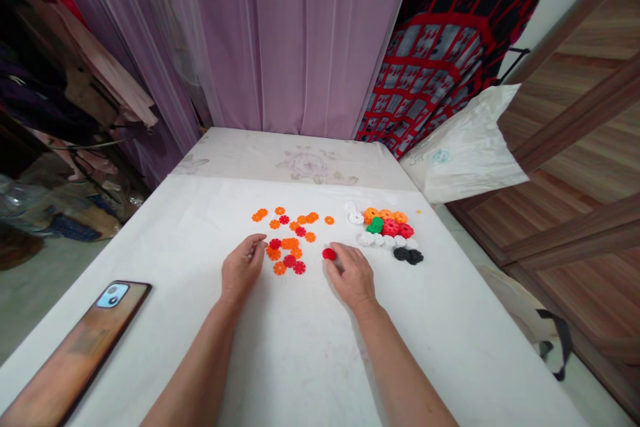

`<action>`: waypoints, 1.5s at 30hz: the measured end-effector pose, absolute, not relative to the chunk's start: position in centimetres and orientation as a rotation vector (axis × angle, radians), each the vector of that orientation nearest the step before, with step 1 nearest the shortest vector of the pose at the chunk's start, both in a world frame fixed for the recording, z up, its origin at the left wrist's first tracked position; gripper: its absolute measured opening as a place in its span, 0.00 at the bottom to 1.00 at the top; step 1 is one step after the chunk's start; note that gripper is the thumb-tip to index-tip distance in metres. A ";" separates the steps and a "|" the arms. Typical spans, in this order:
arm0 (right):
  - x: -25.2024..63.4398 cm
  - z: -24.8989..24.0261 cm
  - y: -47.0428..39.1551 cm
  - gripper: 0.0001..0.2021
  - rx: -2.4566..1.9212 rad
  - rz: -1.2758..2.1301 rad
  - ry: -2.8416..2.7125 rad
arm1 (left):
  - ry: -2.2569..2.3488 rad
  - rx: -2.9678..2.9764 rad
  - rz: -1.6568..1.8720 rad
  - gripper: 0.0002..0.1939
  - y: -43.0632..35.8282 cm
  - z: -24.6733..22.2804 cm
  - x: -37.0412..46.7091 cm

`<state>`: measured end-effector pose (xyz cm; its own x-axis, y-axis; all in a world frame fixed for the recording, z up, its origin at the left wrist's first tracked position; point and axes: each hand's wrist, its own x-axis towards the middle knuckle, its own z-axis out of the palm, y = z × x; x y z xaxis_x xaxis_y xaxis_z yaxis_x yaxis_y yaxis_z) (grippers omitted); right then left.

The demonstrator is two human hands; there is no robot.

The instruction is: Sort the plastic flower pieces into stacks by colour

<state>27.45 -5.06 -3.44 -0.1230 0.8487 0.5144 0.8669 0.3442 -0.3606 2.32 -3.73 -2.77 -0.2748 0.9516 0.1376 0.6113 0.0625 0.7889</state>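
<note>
My right hand (353, 273) pinches a red flower-shaped plastic disc (329, 253) between thumb and fingers, low over the white table. To the left, my left hand (243, 268) rests with loosely bent fingers at the edge of a loose scatter of discs; nothing shows in it. That scatter mixes orange discs (290, 243) and red discs (299, 267), some overlapping. Right of my right hand lie grouped discs: orange ones (385, 215), red ones (391, 227), a green group (375, 225), a white row (389, 240) and black ones (409, 255).
A phone (83, 353) lies face down at the table's left edge. The white cloth covers the table (300, 360), with a floral strip at the far end. A white plastic bag (465, 147) stands beyond the right edge. Purple curtain (300, 40) hangs behind.
</note>
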 end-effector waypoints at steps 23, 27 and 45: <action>22.5 -2.7 -6.7 0.03 -1.365 0.123 -2.052 | 1.946 1.541 1.080 0.14 -3.8 -2.4 2.5; 24.4 -2.9 -6.4 0.01 -1.393 0.102 -1.914 | 1.951 1.547 1.070 0.14 -3.8 -2.5 2.5; 27.7 -3.6 -4.7 0.04 -1.542 0.075 -1.788 | 1.960 1.535 1.053 0.15 -3.9 -2.1 2.7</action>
